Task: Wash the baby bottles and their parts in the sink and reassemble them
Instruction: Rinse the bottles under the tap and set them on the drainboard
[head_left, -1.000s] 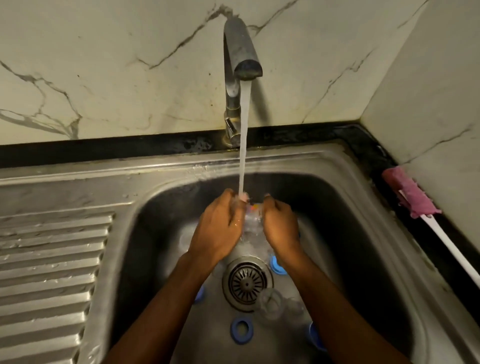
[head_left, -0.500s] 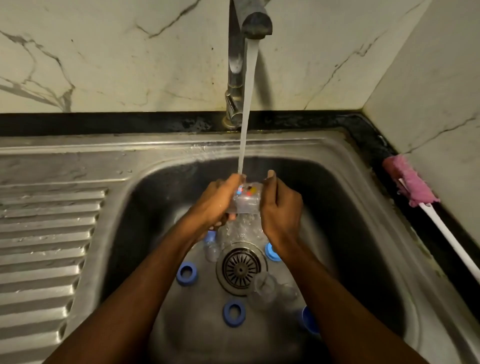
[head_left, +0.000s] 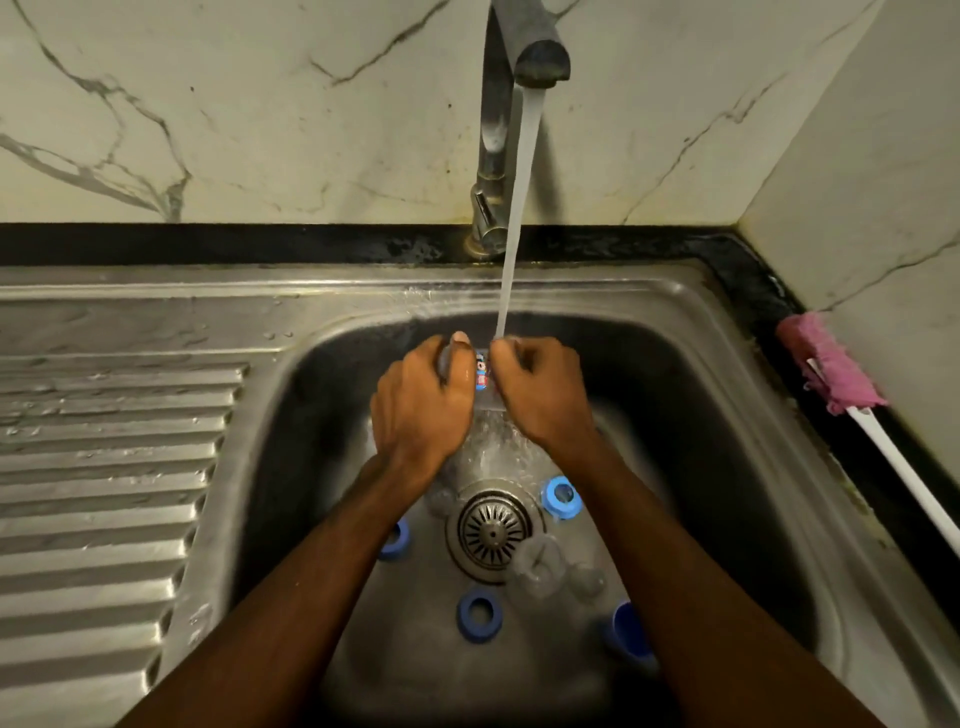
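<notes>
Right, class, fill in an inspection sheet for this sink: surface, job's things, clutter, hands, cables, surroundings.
Surface: steel sink with ribbed drainboard on its left; tap running.
Job's things: clear baby bottle under the water stream; blue screw rings and clear parts lie round the drain strainer.
Clutter: pink-headed brush on the right ledge.
Hands: left hand and right hand both grip the bottle.
Cables: nothing seen.
Surroundings: marble-look wall.

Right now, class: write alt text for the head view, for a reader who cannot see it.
The left hand and the right hand grip a clear baby bottle under the running tap, over a steel sink. Blue rings and clear parts lie around the drain; a pink brush lies at right.
</notes>
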